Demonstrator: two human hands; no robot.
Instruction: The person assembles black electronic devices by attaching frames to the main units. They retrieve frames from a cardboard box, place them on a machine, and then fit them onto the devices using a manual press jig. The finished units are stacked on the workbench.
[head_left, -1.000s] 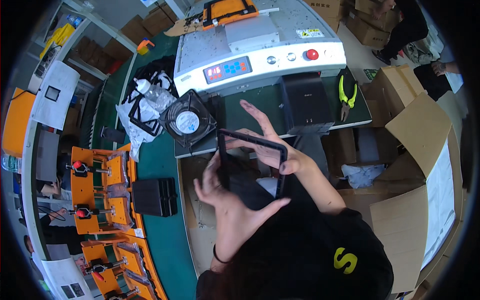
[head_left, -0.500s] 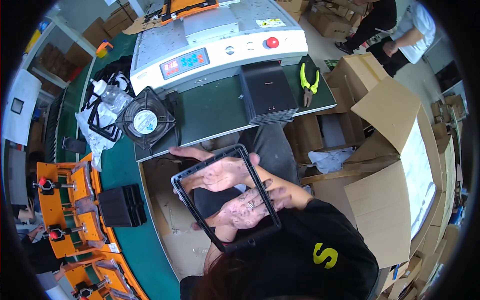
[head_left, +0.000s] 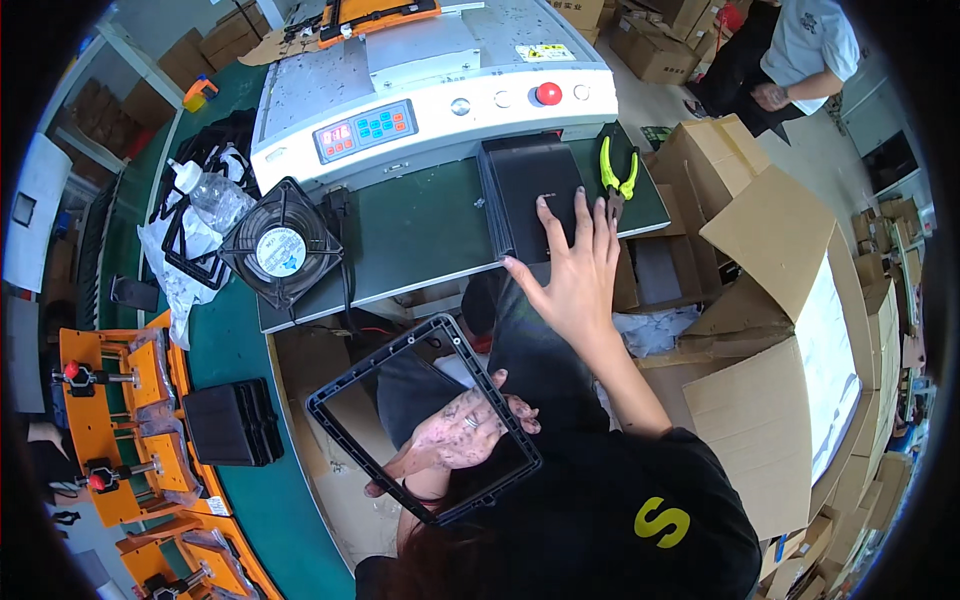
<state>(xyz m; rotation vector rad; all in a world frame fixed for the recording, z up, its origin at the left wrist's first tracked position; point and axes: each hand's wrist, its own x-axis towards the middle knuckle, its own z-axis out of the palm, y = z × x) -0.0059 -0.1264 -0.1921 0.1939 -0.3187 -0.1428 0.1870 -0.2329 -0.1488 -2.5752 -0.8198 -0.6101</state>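
A thin black rectangular plastic frame (head_left: 365, 452) is tilted over my lap, with my left hand (head_left: 462, 432) gripping one long side; fingertips curl round that bar. Dark smudges and a ring show on this hand. My right hand (head_left: 577, 285) reaches forward with fingers spread, over the near end of a stack of flat black panels (head_left: 525, 170) on the green bench. Its fingertips overlap the top panel; whether they touch it I cannot tell. Beside the stack lie pliers with yellow-green handles (head_left: 618, 175).
A white machine (head_left: 440, 115) with buttons and a red knob stands behind the stack. On the left are a black fan (head_left: 282, 245), a clear bottle (head_left: 215, 200), black cases (head_left: 232, 422) and orange fixtures (head_left: 105, 420). Open cardboard boxes (head_left: 750, 430) fill the right. A person stands far right.
My right hand has let go of the frame and moved forward to the panel stack. The frame, held in my left hand, has shifted slightly left and down.
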